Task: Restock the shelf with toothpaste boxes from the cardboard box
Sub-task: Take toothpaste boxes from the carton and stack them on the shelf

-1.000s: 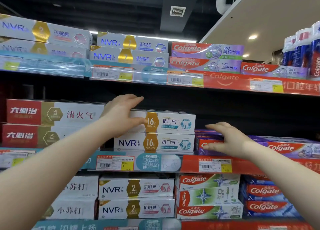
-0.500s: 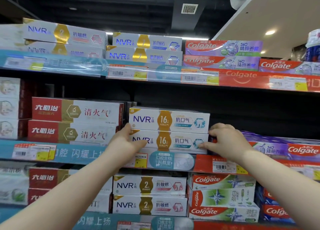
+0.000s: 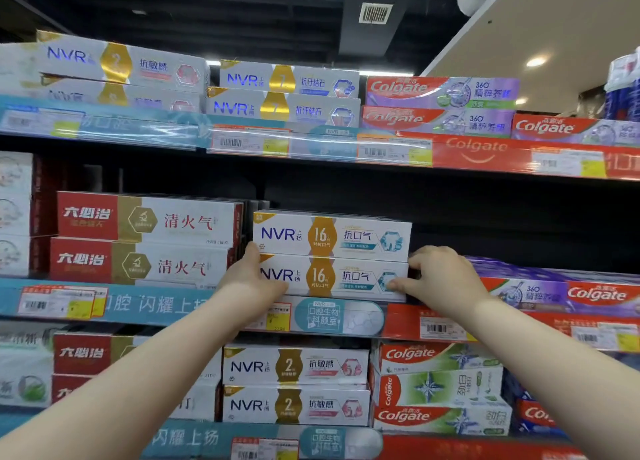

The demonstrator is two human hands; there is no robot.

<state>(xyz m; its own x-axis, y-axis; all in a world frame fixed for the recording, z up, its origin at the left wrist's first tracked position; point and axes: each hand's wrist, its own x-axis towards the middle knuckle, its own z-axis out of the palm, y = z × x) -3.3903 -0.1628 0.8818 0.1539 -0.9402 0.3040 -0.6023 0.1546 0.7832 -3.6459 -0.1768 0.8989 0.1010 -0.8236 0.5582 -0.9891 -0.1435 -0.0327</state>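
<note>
middle shelf: it is running across the centre of your view, with other stocked tiers showing at 12 and 6 o'clock.
red boxes: two are lying stacked at 9 o'clock on this shelf, long faces turned towards you.
Colgate boxes: purple ones are lying at 3 o'clock on the same shelf.
upper NVR box: it is lying flat at the centre, resting on the box beneath it.
lower NVR box: the task's box is sitting at the shelf's front edge, between the red boxes and the Colgate boxes.
left hand: you are gripping the lower NVR box at its 9 o'clock end, thumb lying across the front face, the fingers hiding behind.
right hand: you are gripping its 3 o'clock end, fingers curling round the corner, thumb pressing the front face.
</note>
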